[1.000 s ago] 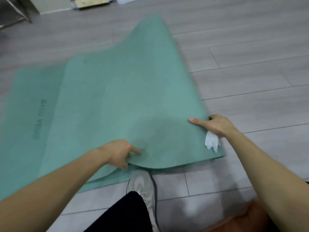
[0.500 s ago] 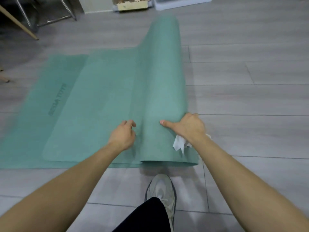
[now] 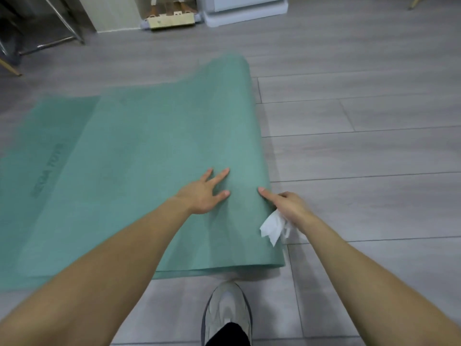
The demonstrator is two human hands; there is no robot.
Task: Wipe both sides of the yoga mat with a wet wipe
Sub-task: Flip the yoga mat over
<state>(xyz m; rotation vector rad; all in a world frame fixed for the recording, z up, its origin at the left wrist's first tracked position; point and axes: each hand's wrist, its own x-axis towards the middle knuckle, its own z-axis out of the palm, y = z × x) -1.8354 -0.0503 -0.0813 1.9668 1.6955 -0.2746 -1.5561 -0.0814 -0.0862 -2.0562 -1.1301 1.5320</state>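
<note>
Left grip [image 3: 203, 193] lies spread on the matte green yoga mat [image 3: 139, 156]; right grip [image 3: 287, 204] pinches a crumpled white wipe [image 3: 273, 227].

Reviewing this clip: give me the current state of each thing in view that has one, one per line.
Mat: folded over itself on the floor, fold along its right side, upper layer lying on the lower.
Wipe: crumpled, held in the right hand, hanging at the mat's edge.
Left hand: fingers spread, flat on the upper layer.
Right hand: gripping the wipe, forefinger extended onto the mat.
Shoe: on the floor, just short of the mat.
</note>
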